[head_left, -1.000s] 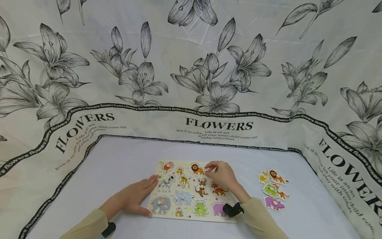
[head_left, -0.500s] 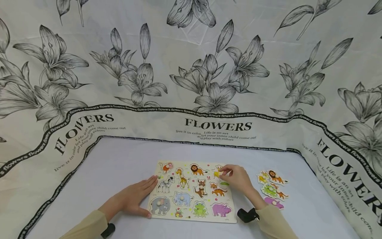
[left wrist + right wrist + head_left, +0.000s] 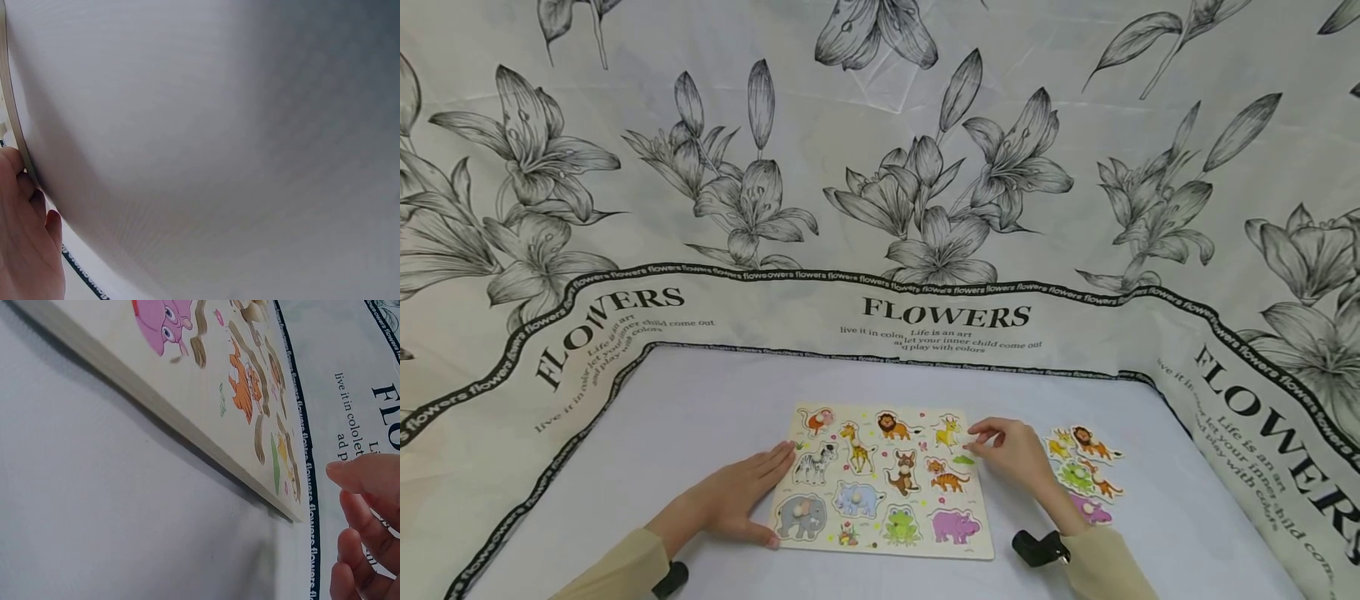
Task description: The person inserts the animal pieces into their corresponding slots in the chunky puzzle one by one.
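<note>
A wooden animal puzzle board lies flat on the white table. My left hand rests on its left edge, fingers straight and thumb at the lower corner. In the left wrist view, fingers overlap the board's edge. Just off the board's upper right edge hovers my right hand, beside the yellow deer picture. In the right wrist view its thumb and loosely bent fingers stand apart with nothing between them. Knobs show on the elephant and the blue rhino.
Right of my right hand lies a cluster of loose animal pieces: a lion, a green frog and a purple hippo among them. A flower-printed cloth rises behind and beside the table.
My right hand has moved right, from beside the lion picture, past the deer, to just off the board's right edge. The tiger and hippo pictures came into full view. My left hand stayed put.
</note>
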A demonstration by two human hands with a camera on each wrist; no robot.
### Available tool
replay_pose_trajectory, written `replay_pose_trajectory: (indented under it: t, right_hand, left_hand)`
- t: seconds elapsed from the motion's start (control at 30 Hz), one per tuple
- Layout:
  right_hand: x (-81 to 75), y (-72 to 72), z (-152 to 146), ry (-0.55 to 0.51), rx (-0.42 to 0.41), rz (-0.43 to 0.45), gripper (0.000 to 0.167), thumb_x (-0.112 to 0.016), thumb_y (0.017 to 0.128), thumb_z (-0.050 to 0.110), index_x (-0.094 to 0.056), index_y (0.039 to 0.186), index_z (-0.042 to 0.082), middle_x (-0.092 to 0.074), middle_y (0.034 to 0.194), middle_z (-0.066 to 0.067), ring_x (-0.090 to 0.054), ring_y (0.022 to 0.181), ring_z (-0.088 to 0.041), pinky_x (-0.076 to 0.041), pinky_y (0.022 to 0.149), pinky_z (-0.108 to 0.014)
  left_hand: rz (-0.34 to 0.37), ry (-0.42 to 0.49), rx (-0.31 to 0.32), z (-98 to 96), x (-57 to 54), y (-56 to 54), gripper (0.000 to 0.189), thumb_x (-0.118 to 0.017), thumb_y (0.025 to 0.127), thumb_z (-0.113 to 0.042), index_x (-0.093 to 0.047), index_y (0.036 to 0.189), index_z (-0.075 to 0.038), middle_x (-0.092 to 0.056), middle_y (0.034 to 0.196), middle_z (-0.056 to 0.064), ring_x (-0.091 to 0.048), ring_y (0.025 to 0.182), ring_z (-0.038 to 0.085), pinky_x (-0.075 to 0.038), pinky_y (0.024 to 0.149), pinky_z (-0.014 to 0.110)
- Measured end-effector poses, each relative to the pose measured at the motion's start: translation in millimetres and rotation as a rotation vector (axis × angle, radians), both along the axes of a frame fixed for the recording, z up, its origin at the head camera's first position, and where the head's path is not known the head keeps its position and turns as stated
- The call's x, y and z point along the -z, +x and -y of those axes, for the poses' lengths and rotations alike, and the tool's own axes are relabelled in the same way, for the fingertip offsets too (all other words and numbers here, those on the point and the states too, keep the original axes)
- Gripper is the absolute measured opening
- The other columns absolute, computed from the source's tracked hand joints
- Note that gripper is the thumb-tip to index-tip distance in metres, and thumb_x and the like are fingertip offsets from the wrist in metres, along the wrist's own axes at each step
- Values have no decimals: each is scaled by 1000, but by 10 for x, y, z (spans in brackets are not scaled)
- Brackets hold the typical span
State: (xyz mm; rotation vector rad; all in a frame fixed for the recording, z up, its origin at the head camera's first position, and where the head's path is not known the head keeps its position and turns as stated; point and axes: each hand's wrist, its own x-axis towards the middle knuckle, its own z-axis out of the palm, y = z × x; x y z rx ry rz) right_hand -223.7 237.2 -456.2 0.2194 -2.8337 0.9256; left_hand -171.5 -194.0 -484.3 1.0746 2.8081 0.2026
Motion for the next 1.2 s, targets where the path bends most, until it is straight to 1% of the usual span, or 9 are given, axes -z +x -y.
replay_pose_trajectory:
  t: [0.17, 0.3, 0.4, 0.57, 0.63, 0.83, 1.0, 1.2]
  right_hand:
    - [-26, 16, -77, 3, 23, 28, 16, -77, 78, 16, -74, 93, 11, -68, 76, 2, -46, 62, -11, -34, 51, -19]
    - [-44, 35, -157, 16, 27, 29, 17, -76, 78, 16, -74, 95, 11, -68, 77, 1, -47, 62, -11, -34, 51, -19]
    - [-46, 50, -228, 24, 32, 31, 17, -76, 79, 17, -74, 95, 11, -69, 78, 1, -46, 62, -11, -34, 50, -20]
    - [-45, 80, -347, 35, 51, 35, 18, -76, 80, 18, -74, 96, 10, -68, 80, 0, -45, 62, -11, -33, 50, -20]
    - [-35, 93, -400, 44, 57, 24, 18, -76, 80, 18, -74, 96, 10, -68, 80, 0, -45, 62, -11, -33, 50, -20]
    - [-22, 146, -555, 65, 74, -25, 18, -77, 79, 17, -74, 95, 9, -68, 79, 0, -44, 61, -9, -32, 49, -20]
    - [-9, 174, -672, 65, 78, -67, 17, -78, 78, 14, -74, 93, 8, -69, 77, -1, -44, 61, -7, -33, 50, -19]
    - [32, 211, -816, 61, 72, -115, 17, -79, 76, 14, -75, 92, 8, -67, 74, 3, -45, 60, 0, -37, 51, -18]
  left_hand:
    - [-11, -9, 3, 6, 8, -10, 112, -51, 75, -79, -25, 151, -1, -21, 160, 15, -25, 146, 30, -34, 115, 43]
    - [15, -19, -15, 5, 10, -19, 113, -51, 74, -80, -22, 152, -3, -18, 161, 13, -22, 148, 28, -32, 116, 42]
    - [20, -19, -16, 4, 12, -22, 113, -52, 74, -79, -22, 152, -3, -18, 161, 13, -22, 148, 28, -32, 117, 42]
    - [-11, -11, 9, 11, 16, -23, 112, -52, 75, -78, -24, 151, 0, -21, 160, 16, -25, 146, 31, -34, 115, 44]
    - [-22, -9, 16, 13, 19, -23, 112, -52, 76, -79, -25, 150, 1, -21, 159, 17, -26, 146, 32, -34, 115, 44]
    - [-17, 1, 15, 7, 24, -30, 112, -52, 75, -79, -26, 150, 0, -22, 159, 17, -26, 146, 32, -35, 114, 44]
    - [8, 3, -7, 1, 22, -44, 113, -52, 74, -80, -24, 151, -2, -20, 160, 14, -25, 147, 30, -33, 116, 43]
    - [26, -14, -33, 13, 38, -41, 114, -52, 72, -82, -23, 152, -5, -19, 161, 11, -23, 147, 27, -32, 117, 42]
